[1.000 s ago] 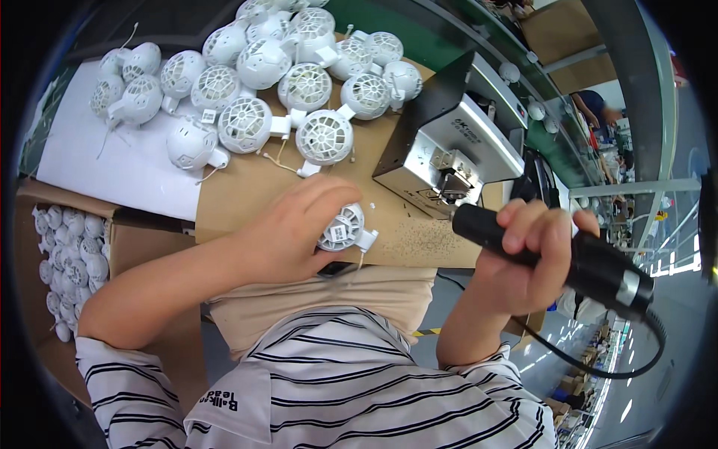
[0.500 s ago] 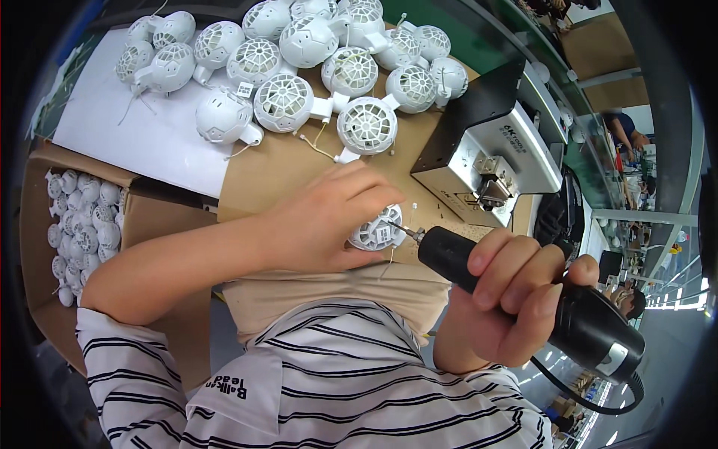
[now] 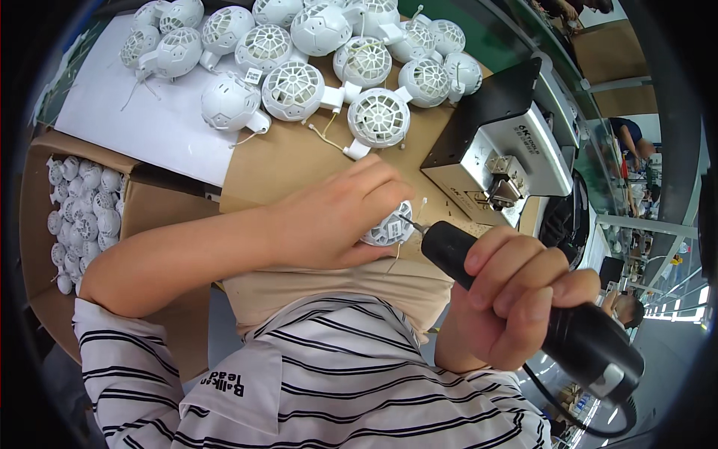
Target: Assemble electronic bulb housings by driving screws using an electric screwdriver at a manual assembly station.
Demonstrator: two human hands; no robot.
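A carton (image 3: 166,196) stands left of the left grip (image 3: 350,215), which clasps and partly hides a white housing (image 3: 388,230) near the tabletop (image 3: 295,163) edge; bare room lies just beyond. Rightward, the right grip (image 3: 517,293) clenches a black screwdriver (image 3: 587,343), its tip perhaps touching the housing.

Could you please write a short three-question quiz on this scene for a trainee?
1. Short answer: What kind of tool does the right hand hold?
2. True or false: The cardboard box at the person's left contains round white housings.
3. Fill in the blank: The tool's thin bit points toward a grilled white housing held by the ____ hand.

Key:
1. A black corded driver.
2. True.
3. Left; that is, the left hand.
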